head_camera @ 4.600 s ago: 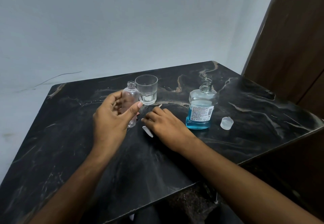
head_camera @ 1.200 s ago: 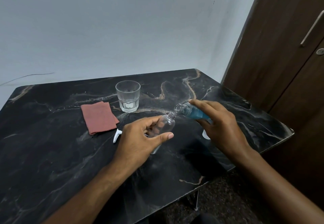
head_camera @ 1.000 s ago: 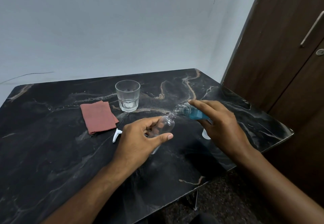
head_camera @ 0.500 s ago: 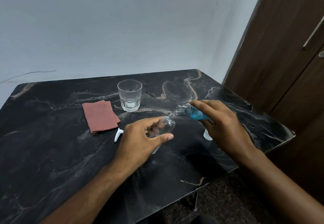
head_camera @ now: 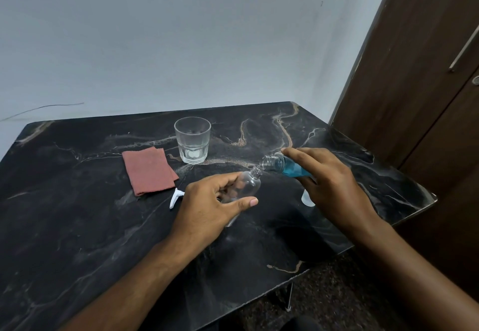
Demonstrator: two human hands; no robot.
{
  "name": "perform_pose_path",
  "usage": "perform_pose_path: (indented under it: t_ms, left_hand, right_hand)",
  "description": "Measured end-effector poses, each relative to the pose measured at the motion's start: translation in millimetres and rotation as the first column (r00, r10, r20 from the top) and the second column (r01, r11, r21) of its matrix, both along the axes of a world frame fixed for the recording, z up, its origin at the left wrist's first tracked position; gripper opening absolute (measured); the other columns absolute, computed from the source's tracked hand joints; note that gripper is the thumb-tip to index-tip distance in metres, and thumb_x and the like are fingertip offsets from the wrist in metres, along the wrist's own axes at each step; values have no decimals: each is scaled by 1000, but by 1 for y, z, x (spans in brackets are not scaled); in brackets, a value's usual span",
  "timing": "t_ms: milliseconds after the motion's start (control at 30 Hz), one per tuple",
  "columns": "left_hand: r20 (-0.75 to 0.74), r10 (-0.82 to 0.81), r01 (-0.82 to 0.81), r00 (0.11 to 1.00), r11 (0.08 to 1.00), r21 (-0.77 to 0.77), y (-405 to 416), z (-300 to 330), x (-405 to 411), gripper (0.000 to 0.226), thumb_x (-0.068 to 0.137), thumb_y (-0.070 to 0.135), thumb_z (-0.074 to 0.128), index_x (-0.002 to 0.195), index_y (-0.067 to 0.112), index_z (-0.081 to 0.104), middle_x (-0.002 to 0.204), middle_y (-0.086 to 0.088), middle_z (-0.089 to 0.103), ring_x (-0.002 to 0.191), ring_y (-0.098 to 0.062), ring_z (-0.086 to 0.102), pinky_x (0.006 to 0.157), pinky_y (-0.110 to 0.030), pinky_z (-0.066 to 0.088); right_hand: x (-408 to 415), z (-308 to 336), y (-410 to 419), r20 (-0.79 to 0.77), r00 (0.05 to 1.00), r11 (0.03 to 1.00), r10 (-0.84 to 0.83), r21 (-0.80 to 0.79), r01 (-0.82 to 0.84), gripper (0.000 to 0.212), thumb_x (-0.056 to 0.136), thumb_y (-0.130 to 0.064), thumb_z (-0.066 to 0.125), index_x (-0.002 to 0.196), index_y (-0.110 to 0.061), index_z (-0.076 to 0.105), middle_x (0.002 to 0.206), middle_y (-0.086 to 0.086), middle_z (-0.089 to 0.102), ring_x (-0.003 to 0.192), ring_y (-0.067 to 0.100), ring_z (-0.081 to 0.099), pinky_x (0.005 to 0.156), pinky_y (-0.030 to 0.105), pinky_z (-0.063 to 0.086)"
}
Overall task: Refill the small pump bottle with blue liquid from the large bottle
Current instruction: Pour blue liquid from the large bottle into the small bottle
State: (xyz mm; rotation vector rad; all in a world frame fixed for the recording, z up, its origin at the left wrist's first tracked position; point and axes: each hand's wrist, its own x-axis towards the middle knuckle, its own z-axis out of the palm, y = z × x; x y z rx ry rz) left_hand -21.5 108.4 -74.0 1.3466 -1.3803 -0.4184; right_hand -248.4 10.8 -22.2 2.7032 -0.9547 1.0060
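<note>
- Head view, centre of frame: left hand wraps the small pump bottle, tilted, its open neck aimed up and right.
- Right hand grips the large bottle lying almost flat, long axis pointing left, blue liquid pooled near its neck.
- Mouths sit just apart; the large bottle's is higher, right of the small neck.

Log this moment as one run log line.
left hand: holds small bottle, tilted | right hand: tips large bottle, mouths close | blue liquid: none visible in small bottle
</note>
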Motion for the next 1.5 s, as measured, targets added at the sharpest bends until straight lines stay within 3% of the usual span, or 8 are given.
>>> perform_pose_path:
  t_ms: [567, 833, 1033, 1133, 1500]
  left_hand:
    - [-20, 17, -17, 1000, 1000, -6, -3, -2, 2, 53, 68, 33, 93, 118, 32, 77, 100, 30, 75, 90, 13, 70, 75, -3, 50]
    - [-33, 17, -18, 999, 1000, -21, -3, -2, 3, 53, 68, 30, 94, 118, 33, 76, 102, 39, 71, 92, 16, 69, 75, 0, 48]
    - [-20, 20, -21, 1000, 999, -28, -2, -1, 3, 52, 68, 33, 94, 116, 37, 75, 104, 42, 69, 92, 15, 69, 75, -2, 48]
    - [-21, 25, -26, 999, 999, -22, -2, -2, 3, 53, 67, 33, 94, 117, 36, 75, 98, 45, 69, 91, 16, 69, 74, -1, 48]
    - [-33, 22, -22, 999, 999, -25, -2, -1, 3, 54, 68, 32, 93, 120, 31, 75, 98, 33, 72, 93, 16, 69, 77, -1, 49]
  right_hand:
    - [2, 6, -2, -70, 998, 997, 2, -77, -8, 58, 83, 3, 76, 136, -15, 61, 123, 7, 66, 110, 27, 60, 89, 44, 53]
    - [4, 10, -1, -90, 996, 995, -1, -96, -8, 56, 84, 2, 76, 135, -14, 62, 121, 6, 67, 107, 27, 60, 88, 40, 51]
    - [4, 14, 0, -114, 993, 993, -3, -118, -11, 57, 82, 3, 77, 135, -12, 62, 122, 9, 68, 107, 29, 61, 86, 45, 54]
    - [4, 15, 0, -127, 992, 992, -4, -129, -12, 58, 82, 3, 77, 135, -12, 62, 122, 9, 68, 107, 29, 61, 87, 44, 54]
    - [5, 17, 0, -148, 989, 991, -17, -137, -4, 58, 84, 2, 75, 137, -14, 60, 123, 9, 67, 109, 30, 60, 86, 46, 54]
